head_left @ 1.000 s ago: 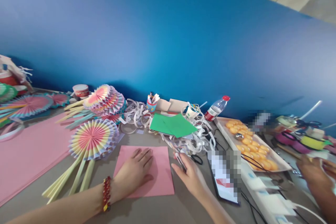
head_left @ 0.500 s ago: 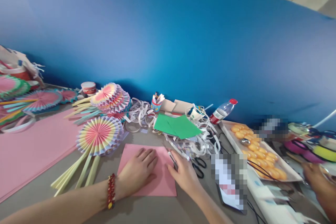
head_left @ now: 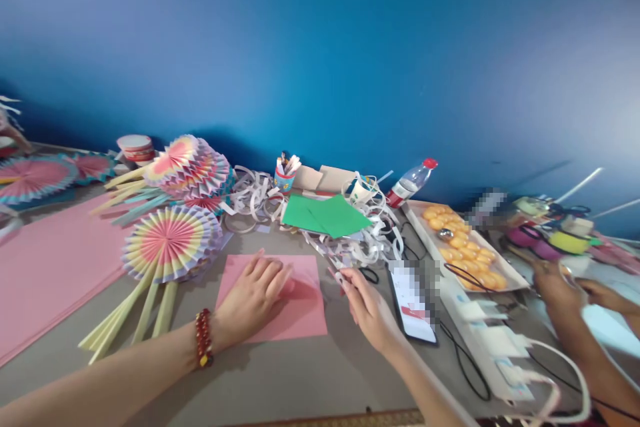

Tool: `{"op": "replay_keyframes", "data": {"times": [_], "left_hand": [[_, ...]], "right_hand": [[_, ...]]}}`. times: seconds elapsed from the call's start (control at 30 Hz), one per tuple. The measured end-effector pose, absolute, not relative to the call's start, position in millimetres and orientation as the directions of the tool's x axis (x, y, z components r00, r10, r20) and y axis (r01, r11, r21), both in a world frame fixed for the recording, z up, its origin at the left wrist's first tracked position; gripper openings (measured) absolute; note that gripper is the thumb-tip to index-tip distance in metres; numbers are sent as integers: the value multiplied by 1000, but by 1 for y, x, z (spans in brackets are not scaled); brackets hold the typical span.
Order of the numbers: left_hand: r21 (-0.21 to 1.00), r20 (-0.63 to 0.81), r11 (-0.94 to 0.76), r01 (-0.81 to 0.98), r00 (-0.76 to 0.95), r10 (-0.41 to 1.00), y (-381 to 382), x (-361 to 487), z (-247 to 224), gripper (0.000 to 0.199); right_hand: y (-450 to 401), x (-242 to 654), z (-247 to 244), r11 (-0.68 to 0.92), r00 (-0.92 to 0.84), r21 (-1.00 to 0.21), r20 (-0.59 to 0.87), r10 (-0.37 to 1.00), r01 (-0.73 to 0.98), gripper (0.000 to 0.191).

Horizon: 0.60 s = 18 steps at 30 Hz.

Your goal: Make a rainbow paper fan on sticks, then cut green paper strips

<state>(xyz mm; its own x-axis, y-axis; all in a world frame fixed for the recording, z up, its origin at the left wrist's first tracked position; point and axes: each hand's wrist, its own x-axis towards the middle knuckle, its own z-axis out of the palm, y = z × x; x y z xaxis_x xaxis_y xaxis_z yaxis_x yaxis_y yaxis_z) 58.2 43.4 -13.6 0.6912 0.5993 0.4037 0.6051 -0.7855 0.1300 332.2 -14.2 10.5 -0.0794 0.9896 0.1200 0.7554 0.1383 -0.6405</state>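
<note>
A pink paper sheet (head_left: 305,310) lies on the grey table. My left hand (head_left: 255,293), wearing a red bead bracelet, rests on its left half with the fingers spread. To the right of the sheet, my right hand (head_left: 367,303) has its fingers closed round a slim pale tool (head_left: 341,278), whose kind I cannot make out. Black scissor handles (head_left: 369,275) show just behind that hand. Green paper (head_left: 327,215) lies beyond the sheet, over curled white paper strips (head_left: 383,240).
Folded paper fans (head_left: 170,240) and large pink sheets (head_left: 45,273) lie at left. At right are a phone (head_left: 413,303), a power strip (head_left: 493,353), a tray of orange pieces (head_left: 467,253) and a bottle (head_left: 413,181). Another person's hands (head_left: 560,290) are at far right.
The view has shifted, so the table things sit higher and further left. My right hand has moved off the pink sheet to its right with the tool. My left hand stays on the sheet.
</note>
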Motion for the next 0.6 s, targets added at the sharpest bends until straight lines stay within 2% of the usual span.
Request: {"op": "replay_keyframes", "data": {"times": [0.17, 0.27, 0.4, 0.6], "left_hand": [[189, 432, -805, 563, 688, 583, 45, 57, -13, 36], [235, 434, -788, 569, 665, 608, 46, 56, -14, 40], [267, 455, -758, 595, 615, 644, 46, 54, -19, 55], [225, 445, -750, 622, 619, 647, 47, 55, -22, 53]], "right_hand": [[-41, 344, 9, 251, -204, -315, 173, 964, 915, 28], [-50, 341, 8, 271, -240, -177, 179, 954, 946, 31], [-53, 338, 4, 286, -257, -123, 210, 943, 950, 30], [-54, 339, 3, 288, -260, -128, 198, 945, 949, 29]]}}
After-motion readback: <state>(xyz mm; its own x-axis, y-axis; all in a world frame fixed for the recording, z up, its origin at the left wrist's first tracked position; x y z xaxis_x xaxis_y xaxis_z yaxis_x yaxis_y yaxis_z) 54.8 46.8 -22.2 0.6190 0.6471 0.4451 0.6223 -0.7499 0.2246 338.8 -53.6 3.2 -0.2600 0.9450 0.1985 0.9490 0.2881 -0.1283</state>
